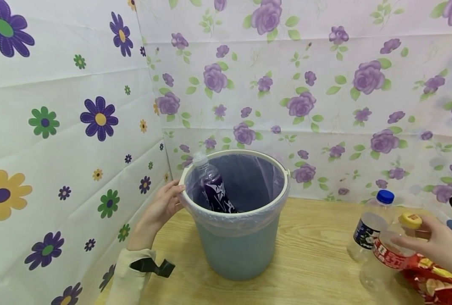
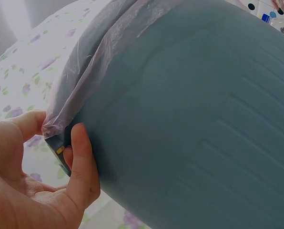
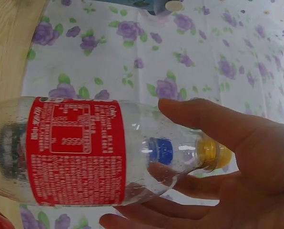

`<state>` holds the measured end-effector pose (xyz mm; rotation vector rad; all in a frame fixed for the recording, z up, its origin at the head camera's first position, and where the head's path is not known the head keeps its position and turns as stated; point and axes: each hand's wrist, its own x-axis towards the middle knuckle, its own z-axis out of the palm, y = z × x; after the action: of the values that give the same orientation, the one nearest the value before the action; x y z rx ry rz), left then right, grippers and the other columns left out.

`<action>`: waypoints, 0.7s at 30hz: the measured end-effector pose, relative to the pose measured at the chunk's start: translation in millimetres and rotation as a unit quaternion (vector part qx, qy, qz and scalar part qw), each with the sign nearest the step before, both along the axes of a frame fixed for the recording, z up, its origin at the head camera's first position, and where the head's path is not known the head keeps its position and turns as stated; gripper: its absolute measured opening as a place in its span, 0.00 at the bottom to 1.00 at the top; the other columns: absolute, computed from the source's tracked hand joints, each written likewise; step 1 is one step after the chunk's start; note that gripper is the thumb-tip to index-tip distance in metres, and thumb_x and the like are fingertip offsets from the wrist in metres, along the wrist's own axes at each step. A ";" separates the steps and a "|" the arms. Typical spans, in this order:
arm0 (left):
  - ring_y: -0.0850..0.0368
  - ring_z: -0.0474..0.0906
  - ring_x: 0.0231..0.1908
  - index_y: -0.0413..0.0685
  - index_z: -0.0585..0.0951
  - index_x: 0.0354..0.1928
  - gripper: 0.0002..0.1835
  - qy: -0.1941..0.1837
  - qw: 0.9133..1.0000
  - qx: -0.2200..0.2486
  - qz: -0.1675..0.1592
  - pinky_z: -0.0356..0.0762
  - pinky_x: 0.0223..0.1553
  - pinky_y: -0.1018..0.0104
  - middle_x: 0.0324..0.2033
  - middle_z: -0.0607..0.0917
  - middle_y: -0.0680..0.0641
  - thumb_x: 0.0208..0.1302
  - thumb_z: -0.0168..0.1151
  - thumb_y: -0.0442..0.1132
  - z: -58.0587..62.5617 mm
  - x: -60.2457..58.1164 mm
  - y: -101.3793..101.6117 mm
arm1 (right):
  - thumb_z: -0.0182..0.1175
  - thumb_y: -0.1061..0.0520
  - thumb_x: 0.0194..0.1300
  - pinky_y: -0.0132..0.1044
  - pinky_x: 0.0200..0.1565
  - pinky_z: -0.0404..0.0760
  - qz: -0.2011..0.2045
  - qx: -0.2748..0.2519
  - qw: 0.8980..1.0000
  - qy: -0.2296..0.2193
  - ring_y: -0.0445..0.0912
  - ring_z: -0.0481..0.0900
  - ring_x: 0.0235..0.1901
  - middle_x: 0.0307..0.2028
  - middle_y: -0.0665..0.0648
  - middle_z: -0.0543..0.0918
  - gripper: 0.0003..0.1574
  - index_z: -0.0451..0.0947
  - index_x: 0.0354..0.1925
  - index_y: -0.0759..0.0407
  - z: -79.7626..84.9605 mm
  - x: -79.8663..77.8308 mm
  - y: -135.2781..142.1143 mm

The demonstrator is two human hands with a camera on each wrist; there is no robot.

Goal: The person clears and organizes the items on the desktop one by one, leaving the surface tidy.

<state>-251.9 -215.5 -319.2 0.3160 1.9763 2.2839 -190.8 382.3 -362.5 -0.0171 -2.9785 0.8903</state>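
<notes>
A blue-green trash bin [image 1: 241, 250] with a pale rim and a thin plastic liner [image 2: 92, 71] folded over it stands on the wooden table. My left hand [image 1: 162, 209] grips its rim at the left, thumb on the liner and fingers curled below, as the left wrist view shows. Inside the bin leans a dark-labelled bottle [image 1: 216, 192], its clear top above the rim. On the right, my right hand [image 1: 439, 241] holds a clear plastic bottle [image 3: 75, 152] with a red label and yellow cap round its shoulder. The fingers pass partly behind the bottle.
Just behind the red-labelled bottle stands another clear bottle [image 1: 370, 226] with a blue cap and dark label. A red snack bag [image 1: 435, 279] lies at the right front. Flower-printed sheets [image 1: 321, 84] hang behind and to the left of the table [image 1: 309, 250].
</notes>
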 end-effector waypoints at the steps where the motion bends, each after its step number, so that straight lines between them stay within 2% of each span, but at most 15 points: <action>1: 0.66 0.79 0.39 0.30 0.56 0.69 0.31 0.000 1.000 0.000 0.000 0.80 0.43 0.75 0.42 0.79 0.55 0.68 0.47 0.37 0.0 0.0 -0.1 | 0.61 0.39 0.63 0.51 0.33 0.83 0.008 0.000 1.000 -0.002 0.79 0.70 0.49 0.55 0.87 0.65 0.53 0.54 0.63 0.79 -2.1 -0.3 0.5; 8: 0.66 0.79 0.40 0.31 0.56 0.70 0.31 -0.005 1.000 -0.006 0.004 0.80 0.44 0.75 0.43 0.79 0.55 0.68 0.48 0.38 -0.3 0.5 -0.5 | 0.66 0.41 0.60 0.51 0.33 0.84 0.027 0.000 1.000 -0.006 0.74 0.77 0.44 0.54 0.85 0.70 0.51 0.60 0.62 0.78 -7.3 0.6 -4.9; 15: 0.66 0.79 0.41 0.32 0.56 0.70 0.32 -0.012 1.000 -0.009 0.008 0.80 0.45 0.75 0.44 0.78 0.54 0.68 0.48 0.38 0.0 2.3 -0.4 | 0.69 0.53 0.58 0.49 0.34 0.85 0.069 -0.031 0.996 0.041 0.73 0.78 0.45 0.51 0.81 0.73 0.39 0.67 0.57 0.77 2.5 1.8 -12.1; 21: 0.66 0.79 0.41 0.33 0.57 0.70 0.32 -0.010 1.000 -0.015 0.007 0.80 0.45 0.75 0.45 0.78 0.54 0.68 0.49 0.39 1.2 2.5 -0.7 | 0.67 0.51 0.60 0.49 0.34 0.85 0.077 -0.025 0.996 0.040 0.72 0.78 0.45 0.53 0.81 0.72 0.39 0.66 0.58 0.76 10.0 2.4 -17.3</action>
<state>-249.4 -216.2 -318.0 0.2770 2.0064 2.2551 -188.4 365.0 -352.4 0.2454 -2.9144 0.9560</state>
